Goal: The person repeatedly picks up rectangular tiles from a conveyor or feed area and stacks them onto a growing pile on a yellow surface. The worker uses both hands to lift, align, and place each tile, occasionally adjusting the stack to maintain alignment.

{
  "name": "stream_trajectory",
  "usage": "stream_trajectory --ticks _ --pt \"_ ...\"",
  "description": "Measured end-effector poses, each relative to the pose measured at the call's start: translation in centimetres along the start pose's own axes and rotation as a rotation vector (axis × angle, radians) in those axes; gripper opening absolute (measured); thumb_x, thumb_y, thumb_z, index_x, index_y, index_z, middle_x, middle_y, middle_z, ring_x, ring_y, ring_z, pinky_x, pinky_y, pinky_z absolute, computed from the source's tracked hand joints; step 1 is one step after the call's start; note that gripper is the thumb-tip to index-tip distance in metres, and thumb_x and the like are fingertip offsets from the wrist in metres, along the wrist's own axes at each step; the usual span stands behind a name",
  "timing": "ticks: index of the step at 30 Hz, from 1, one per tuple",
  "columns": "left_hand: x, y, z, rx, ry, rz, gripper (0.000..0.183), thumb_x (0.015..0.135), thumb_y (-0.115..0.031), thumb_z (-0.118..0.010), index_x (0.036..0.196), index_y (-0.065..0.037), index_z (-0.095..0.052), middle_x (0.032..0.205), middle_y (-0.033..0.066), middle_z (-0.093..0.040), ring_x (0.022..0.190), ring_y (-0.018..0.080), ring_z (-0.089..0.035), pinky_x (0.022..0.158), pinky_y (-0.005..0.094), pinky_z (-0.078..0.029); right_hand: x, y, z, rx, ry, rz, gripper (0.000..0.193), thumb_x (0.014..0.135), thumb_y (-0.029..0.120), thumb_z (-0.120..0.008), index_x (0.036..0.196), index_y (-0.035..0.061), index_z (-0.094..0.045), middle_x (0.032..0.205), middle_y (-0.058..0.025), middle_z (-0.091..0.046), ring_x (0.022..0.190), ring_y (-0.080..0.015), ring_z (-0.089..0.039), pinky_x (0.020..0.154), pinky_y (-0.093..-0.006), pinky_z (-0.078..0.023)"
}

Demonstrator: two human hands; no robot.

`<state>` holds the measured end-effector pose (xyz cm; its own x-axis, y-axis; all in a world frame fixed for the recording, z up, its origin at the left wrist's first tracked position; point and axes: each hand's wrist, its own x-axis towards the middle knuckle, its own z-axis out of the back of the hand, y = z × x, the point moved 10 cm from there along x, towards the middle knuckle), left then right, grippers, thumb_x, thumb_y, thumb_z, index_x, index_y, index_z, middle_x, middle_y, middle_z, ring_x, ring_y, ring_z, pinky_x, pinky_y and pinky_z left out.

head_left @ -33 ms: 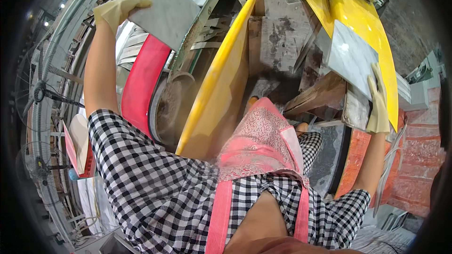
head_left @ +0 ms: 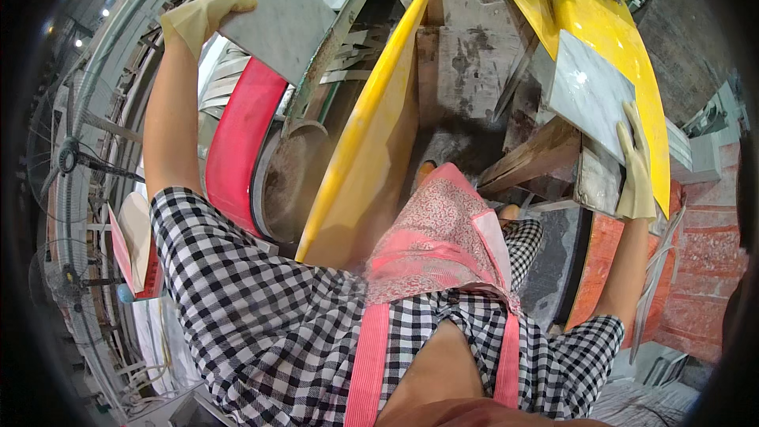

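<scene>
Two-sided handling step, apparently
Your left hand [head_left: 204, 17] gripped the left tile [head_left: 283, 22] by the red guard [head_left: 241, 146]; well apart, your right hand [head_left: 636, 170] touched the right tile [head_left: 589, 95] by the yellow sheet [head_left: 613, 32], grip unclear. The next move likely needed steadiness.

Apron [head_left: 431, 237]: pink, displaying a pale lacy print; a plain lighter panel [head_left: 492, 247] is edging its right side. Straps [head_left: 368, 364]: two, ribbed pink, extending from the apron. Shirt [head_left: 253, 292]: black-and-white check, wide-sleeved, spreading either side of the apron. Legwear [head_left: 525, 249]: checked, showing beside the apron. Gloves [head_left: 186, 28]: cream, covering left hand [head_left: 209, 14] and right hand [head_left: 635, 166], well apart from the apron.
</scene>
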<state>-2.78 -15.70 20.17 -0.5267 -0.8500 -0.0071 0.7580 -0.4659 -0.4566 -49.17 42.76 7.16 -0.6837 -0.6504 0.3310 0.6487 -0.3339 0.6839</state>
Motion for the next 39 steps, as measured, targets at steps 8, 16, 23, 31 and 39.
stream_trajectory --ticks 8,16,23,31,39 --pt "-2.5 0.1 5.9 -0.481 -0.24 0.025 0.046 0.093 -0.028 -0.068 0.12 0.008 -0.066 0.104 0.0112 -0.072 0.082 0.0199 -0.071 0.076 0.0312 -0.054 1.1 -1.6 -2.3 0.159 -0.034 -0.01 0.048 0.095 0.022 -0.068 0.14 0.0073 -0.059 0.156 -0.0149 -0.044 0.147 -0.0261 -0.036 0.12 -0.0352 -0.026" --pt "0.8 -10.8 -6.8 -0.81 -0.231 -0.101 0.037 0.091 -0.035 -0.071 0.119 -0.01 -0.07 0.105 0.0062 -0.071 0.078 0.0158 -0.065 0.062 0.025 -0.048 2.7 -2.8 -2.0 0.145 -0.132 -0.057 0.041 0.098 0.023 -0.065 0.135 0.0044 -0.062 0.151 -0.0172 -0.049 0.143 -0.0255 -0.043 0.119 -0.0363 -0.029" --pt "-3.8 -27.7 -25.7 -1.299 0.238 -0.085 0.034 0.09 -0.028 -0.072 0.116 -0.007 -0.069 0.113 0.0035 -0.071 0.091 0.0168 -0.066 0.073 0.0374 -0.049 0.6 0.6 -0.6 0.274 -0.248 -0.087 0.045 0.103 0.031 -0.057 0.142 0.0074 -0.056 0.14 -0.0139 -0.058 0.134 -0.0234 -0.05 0.113 -0.0329 -0.035" --pt "-8.2 -33.3 -31.9 -1.12 0.559 -0.118 0.045 0.1 -0.033 -0.057 0.123 0.006 -0.062 0.113 0.0122 -0.07 0.094 0.0201 -0.068 0.078 0.0399 -0.055 3.6 1.7 -3.0 0.377 -0.123 -0.176 0.062 0.096 0.044 -0.062 0.145 0.008 -0.052 0.15 -0.0162 -0.05 0.14 -0.0267 -0.045 0.115 -0.0347 -0.034" --pt "-4.9 -35.0 -29.1 -0.02 0.479 -0.504 0.056 0.103 -0.04 -0.042 0.071 -0.002 -0.068 0.06 0.0098 -0.067 0.046 0.0197 -0.061 0.056 0.0306 -0.054 3.2 2.2 -3.6 0.016 -0.081 -0.092 0.059 0.095 0.038 -0.066 0.146 0.0108 -0.053 0.158 -0.018 -0.04 0.149 -0.0293 -0.034 0.121 -0.0366 -0.025"
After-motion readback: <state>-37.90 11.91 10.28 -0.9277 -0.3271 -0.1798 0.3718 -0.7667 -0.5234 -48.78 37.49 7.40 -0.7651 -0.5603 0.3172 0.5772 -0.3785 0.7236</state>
